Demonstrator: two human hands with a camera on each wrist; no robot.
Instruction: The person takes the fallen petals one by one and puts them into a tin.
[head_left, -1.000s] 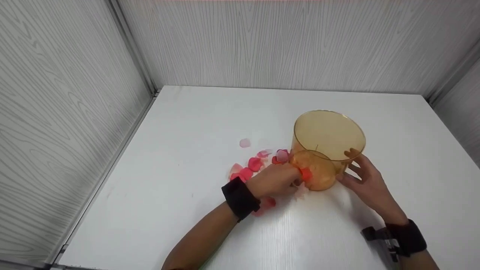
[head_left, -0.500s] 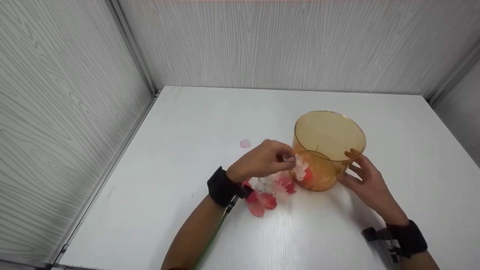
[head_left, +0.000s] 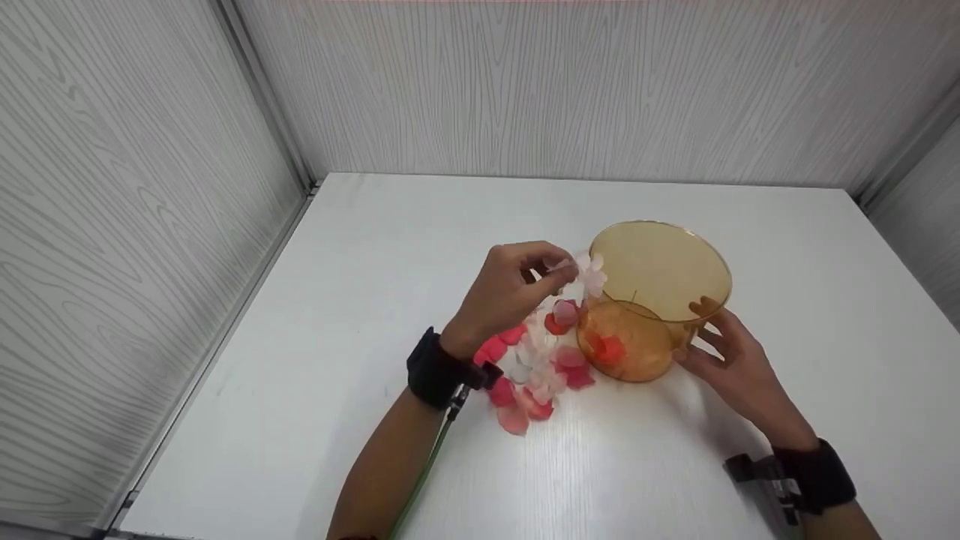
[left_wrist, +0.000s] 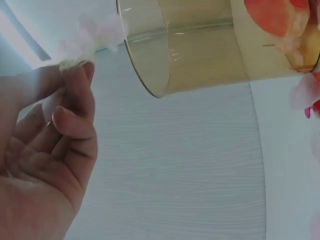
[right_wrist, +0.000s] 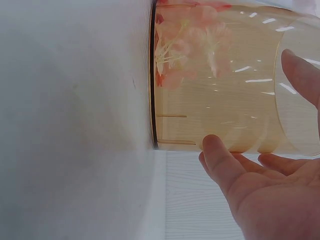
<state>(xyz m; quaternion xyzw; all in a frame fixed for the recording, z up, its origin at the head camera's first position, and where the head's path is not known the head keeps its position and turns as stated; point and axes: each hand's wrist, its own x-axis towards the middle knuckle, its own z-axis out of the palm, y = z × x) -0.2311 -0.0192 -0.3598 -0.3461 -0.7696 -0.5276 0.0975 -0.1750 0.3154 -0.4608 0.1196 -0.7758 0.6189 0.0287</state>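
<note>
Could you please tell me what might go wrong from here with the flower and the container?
The left hand pinches the pale flower close to the amber container, so it might slip and drop outside. The right hand touches the container on one side only, so a bump could shift it. Loose petals lie close beside the container and might get trapped if it slides.

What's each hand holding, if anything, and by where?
The left hand pinches a pale flower at its base; the right hand holds the yellow container by its side.
</note>
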